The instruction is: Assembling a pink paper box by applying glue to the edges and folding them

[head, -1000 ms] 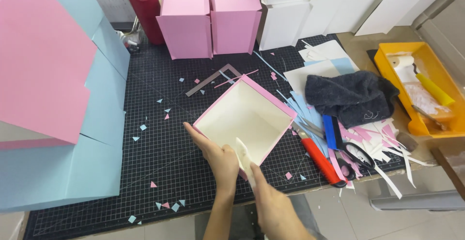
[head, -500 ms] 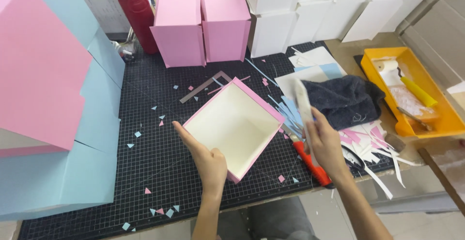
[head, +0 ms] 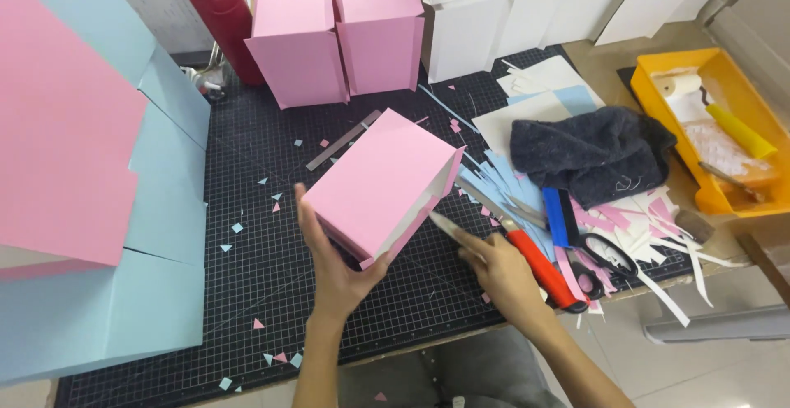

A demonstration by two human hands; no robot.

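A pink box (head: pixel 380 184) sits tilted above the black gridded cutting mat (head: pixel 271 284), its closed bottom facing up, gripped at its near corner by the left hand (head: pixel 336 264). Just right of it the right hand (head: pixel 504 272) grasps a red-handled utility knife (head: pixel 527 256), blade toward the box's edge. Beyond that hand lie paper strips (head: pixel 634 247), scissors (head: pixel 605 253), a dark cloth (head: pixel 594 153) and a yellow tray (head: pixel 724 128). Past the box stand two pink boxes (head: pixel 337 29) and white boxes (head: pixel 494 13). Left of the holding hand, pale blue and pink sheets (head: pixel 74 177) are stacked.
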